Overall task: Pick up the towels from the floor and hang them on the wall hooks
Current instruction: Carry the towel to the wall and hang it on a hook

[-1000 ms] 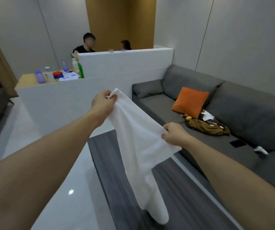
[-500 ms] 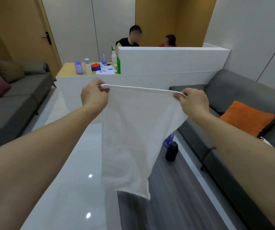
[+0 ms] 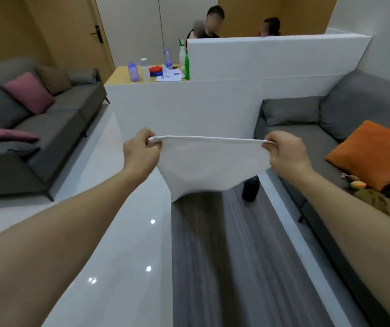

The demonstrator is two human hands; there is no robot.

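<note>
Hands both engaged on one item. L hand [image 3: 139, 149] pinches the left top corner of a white towel [image 3: 210, 166], fingers curled over the hem; R hand [image 3: 285, 152] pinches the right top corner the same way. Towel is held up in the air between the two hands, top edge pulled nearly straight and level, body hanging below in a blurred, roughly triangular sag — clear of the floor. Both forearms extend forward from the bottom corners of the view.

Below towel: glossy pale floor [image 3: 109, 244] on the left w/ light reflections, dark wood-grain strip [image 3: 224, 256] centre-right. Dark bottle [image 3: 250, 188] stands on the strip, partly hidden behind the towel's lower right edge.

Behind: white partition [image 3: 212, 105] w/ a counter [image 3: 118, 77] carrying bottles and papers. Two persons sit beyond it.

Left side — grey sofa [image 3: 54, 128] w/ pink cushion [image 3: 27, 92]. Right side: second grey sofa [image 3: 307, 133] w/ orange cushion [image 3: 370, 154], an olive bag [image 3: 382, 204] and small items just beside the cushion. Wooden door [image 3: 71, 31] at upper left.
</note>
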